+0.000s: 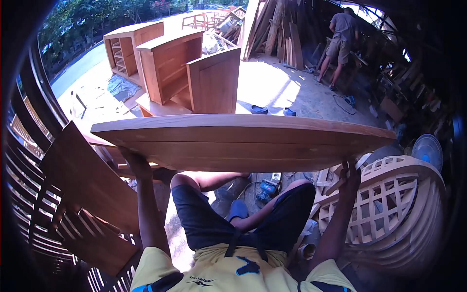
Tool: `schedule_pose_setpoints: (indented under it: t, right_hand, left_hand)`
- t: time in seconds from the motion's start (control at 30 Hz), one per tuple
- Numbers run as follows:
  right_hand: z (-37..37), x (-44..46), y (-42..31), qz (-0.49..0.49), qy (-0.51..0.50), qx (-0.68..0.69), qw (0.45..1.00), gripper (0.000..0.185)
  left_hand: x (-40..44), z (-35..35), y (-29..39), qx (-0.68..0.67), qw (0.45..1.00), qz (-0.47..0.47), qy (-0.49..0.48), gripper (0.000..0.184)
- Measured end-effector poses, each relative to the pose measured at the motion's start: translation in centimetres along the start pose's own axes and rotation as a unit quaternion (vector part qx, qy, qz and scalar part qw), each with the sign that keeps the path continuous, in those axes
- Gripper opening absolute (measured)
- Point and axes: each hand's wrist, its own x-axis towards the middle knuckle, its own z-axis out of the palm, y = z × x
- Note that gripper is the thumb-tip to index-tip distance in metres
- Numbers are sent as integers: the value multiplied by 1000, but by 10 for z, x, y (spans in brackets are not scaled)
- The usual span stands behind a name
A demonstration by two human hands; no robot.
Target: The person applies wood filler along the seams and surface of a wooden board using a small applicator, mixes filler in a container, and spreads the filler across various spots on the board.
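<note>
A wide wooden panel [238,146] is held up across the view above my knees, its long pale edge facing up and forward. My left hand [137,164] grips it near its left end, with the fingers partly hidden beneath. Near the right end, my right hand [349,173] supports the underside, fingers bent up against the wood. Below the panel, between my legs, a blue power tool [266,191] rests on the floor.
Wooden cabinets [170,68] stand ahead on the left. Brown boards [92,180] lean at my left. Curved lattice pieces [382,207] and a fan [428,150] are at my right. A person [340,41] stands farther back, near stacked planks [292,46].
</note>
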Motion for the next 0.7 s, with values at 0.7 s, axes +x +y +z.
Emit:
schedule_pose_setpoints:
  t: [0.7]
  right_hand:
    - [-96, -20, 71, 36, -30, -3, 999, 50]
  left_hand:
    - [-36, -53, 25, -277, 903, -11, -327, 62]
